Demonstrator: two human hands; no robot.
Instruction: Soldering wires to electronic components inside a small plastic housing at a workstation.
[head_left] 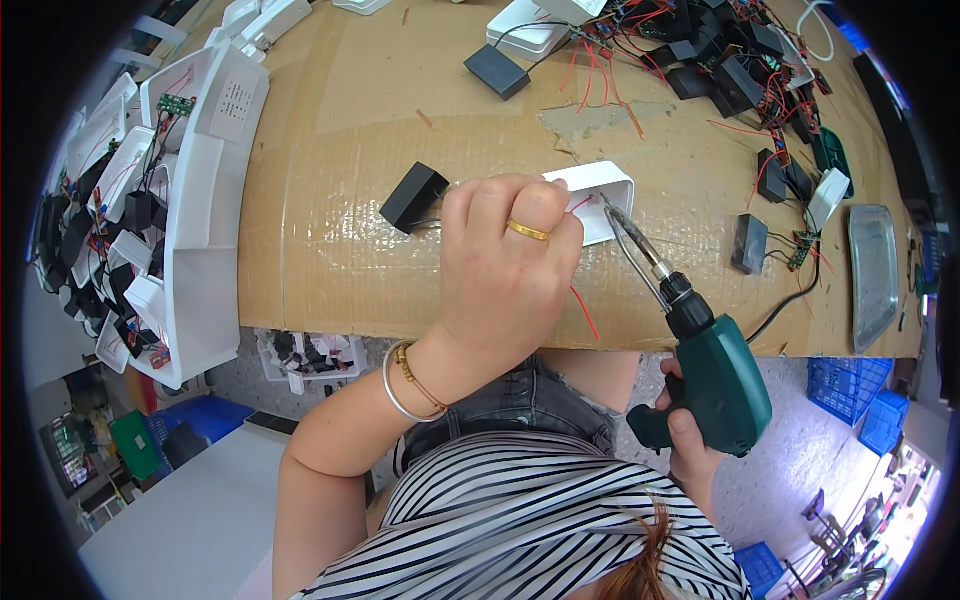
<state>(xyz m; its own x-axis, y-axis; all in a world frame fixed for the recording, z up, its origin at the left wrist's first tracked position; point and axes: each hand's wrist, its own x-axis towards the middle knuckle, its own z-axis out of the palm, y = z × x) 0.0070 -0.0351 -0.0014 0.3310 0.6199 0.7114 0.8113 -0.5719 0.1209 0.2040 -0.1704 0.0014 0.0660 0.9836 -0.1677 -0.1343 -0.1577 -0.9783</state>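
White rectangular plastic casing (604, 196) lies on the brown cardboard-covered worktable (330, 130), near its front edge, and I see my left hand (505, 262) pressed down over its left part, fingers curled and grasping it in place; a gold ring sits on one finger and two bangles on the wrist. Thin red wires (583, 312) run out from under that hand, one trailing toward the table's edge. My right hand (690, 440) is clenched around the grip of a green electric screwdriver (715, 385), whose long metal bit (628, 238) slants up and left so that its tip meets the casing's right part. Just left of the held casing rests a small black box-shaped component (412, 196), touching or nearly touching my fingers; I cannot tell which. Farther left stand white plastic trays (195, 215) filled with black parts and wired boards. At the far right of the table lie more black modules with red wires (740, 70) and a flat metal tray (873, 270).
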